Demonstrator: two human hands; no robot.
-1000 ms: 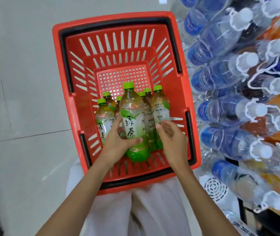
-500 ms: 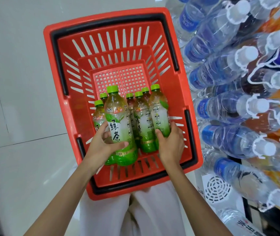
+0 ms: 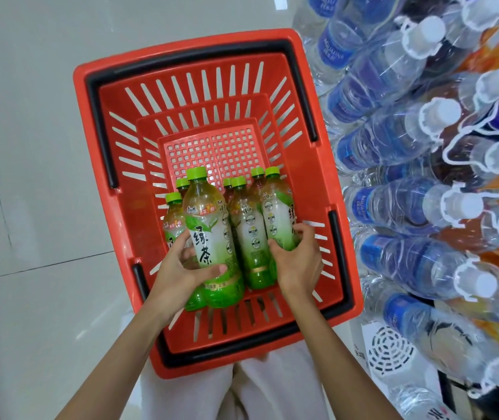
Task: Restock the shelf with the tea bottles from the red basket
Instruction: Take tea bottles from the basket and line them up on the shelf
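Head view: both hands clasp tea bottles [image 3: 251, 225] standing in the red basket [image 3: 181, 53].
Fingers of the left hand [image 3: 178, 274] wrap the front bottle [image 3: 208, 237]; those of the right hand [image 3: 298, 262] curl round the rightmost bottle [image 3: 278, 219]. Both bottles stand roughly upright. Water bottles [image 3: 393, 207] line the right side, nearer the right hand.

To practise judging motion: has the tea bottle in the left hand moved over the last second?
Yes. The tea bottle in the left hand shifted left: its cap, once midway across the red basket floor, is near its left edge.
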